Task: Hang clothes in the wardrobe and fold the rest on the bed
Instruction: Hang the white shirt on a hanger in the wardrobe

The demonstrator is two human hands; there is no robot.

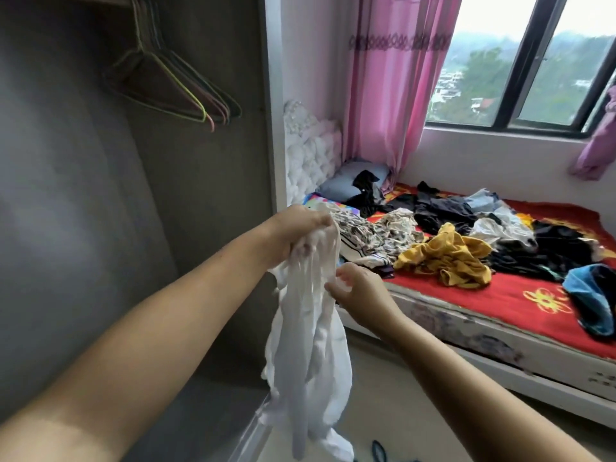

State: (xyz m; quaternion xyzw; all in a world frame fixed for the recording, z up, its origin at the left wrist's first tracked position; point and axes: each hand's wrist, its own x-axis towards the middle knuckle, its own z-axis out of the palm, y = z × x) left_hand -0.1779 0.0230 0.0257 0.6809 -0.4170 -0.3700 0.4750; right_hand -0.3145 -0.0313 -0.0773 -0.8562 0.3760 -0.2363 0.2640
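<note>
- Head view: the left hand (293,228) is raised in front of the open wardrobe (100,228), fingers curled tight around the bunched top of a white garment (310,345).
- The garment hangs straight down from that fist in a long crumpled drape, its lower end reaching near the floor at the wardrobe's edge.
- The right hand (360,288) sits lower and just to the right of the cloth, its thumb and fingertips pinching a fold on the garment's right edge, a little below the left fist.
- Inside the wardrobe, a cluster of bare wire hangers (180,91) hangs from the rail above and left of the left hand, well apart from the garment.
- To the right stands the bed (500,305) with a red sheet, strewn with loose clothes: a mustard-yellow garment (450,258) near the front edge, dark pieces behind it, a blue item (590,295) at far right.
- A pink curtain (393,78) hangs beside the window behind the bed.
</note>
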